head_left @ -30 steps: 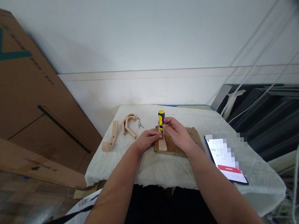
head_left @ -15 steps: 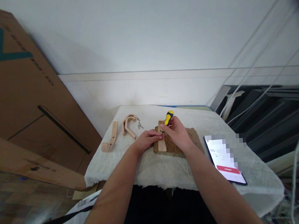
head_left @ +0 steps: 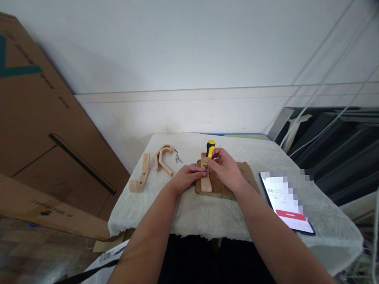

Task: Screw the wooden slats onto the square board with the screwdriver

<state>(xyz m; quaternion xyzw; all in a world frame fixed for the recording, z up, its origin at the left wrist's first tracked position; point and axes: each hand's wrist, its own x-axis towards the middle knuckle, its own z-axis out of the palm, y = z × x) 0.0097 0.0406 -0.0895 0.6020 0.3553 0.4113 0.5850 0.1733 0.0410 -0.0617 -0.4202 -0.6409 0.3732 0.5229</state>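
My right hand (head_left: pixel 225 165) is closed around a small yellow-and-black screwdriver (head_left: pixel 210 147), its handle up and leaning slightly right. The shaft points down at a pale wooden hook (head_left: pixel 206 185) lying on a brown wooden board (head_left: pixel 223 190). My left hand (head_left: pixel 188 176) presses on the hook from the left, fingers together, with the fingertips beside the screwdriver's tip. Those fingers hide whatever the tip touches. Farther left, another wooden hook (head_left: pixel 143 174) with two holes lies by itself, and more curved wooden hooks (head_left: pixel 164 159) sit close together near several loose screws (head_left: pixel 178 159).
A white cloth (head_left: pixel 194 217) covers the table. To the right lies a phone (head_left: pixel 288 215) with a lit screen. A large cardboard box (head_left: pixel 45 117) stands at the left, a white wall (head_left: pixel 183 51) behind. Dark panels (head_left: pixel 345 144) and a white cable (head_left: pixel 376 219) are at the right.
The screwdriver's handle has tipped a little to the left and stands more upright, the right fingers having shifted with it. The left hand stays on the wooden hook.
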